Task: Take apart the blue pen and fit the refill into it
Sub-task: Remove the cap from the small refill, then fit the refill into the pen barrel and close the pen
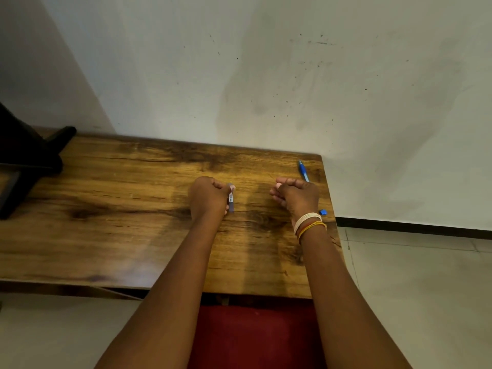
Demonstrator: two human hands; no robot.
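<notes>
My left hand (pixel 209 197) is closed around a translucent pen barrel (pixel 231 198) with a small label, held almost upright over the wooden table (pixel 119 209). My right hand (pixel 295 195) pinches a thin refill (pixel 272 177) whose dark tip sticks out up and to the left. The two hands are apart, with a gap of bare wood between them. A blue pen piece (pixel 303 170) lies near the table's far right corner, behind my right hand. A small blue cap (pixel 323 212) rests at the right edge by my wrist.
A wall rises directly behind the table. A black stand (pixel 29 161) occupies the far left of the tabletop. The table's right edge drops off to a tiled floor (pixel 412 288). Red cloth (pixel 253 336) shows below the front edge.
</notes>
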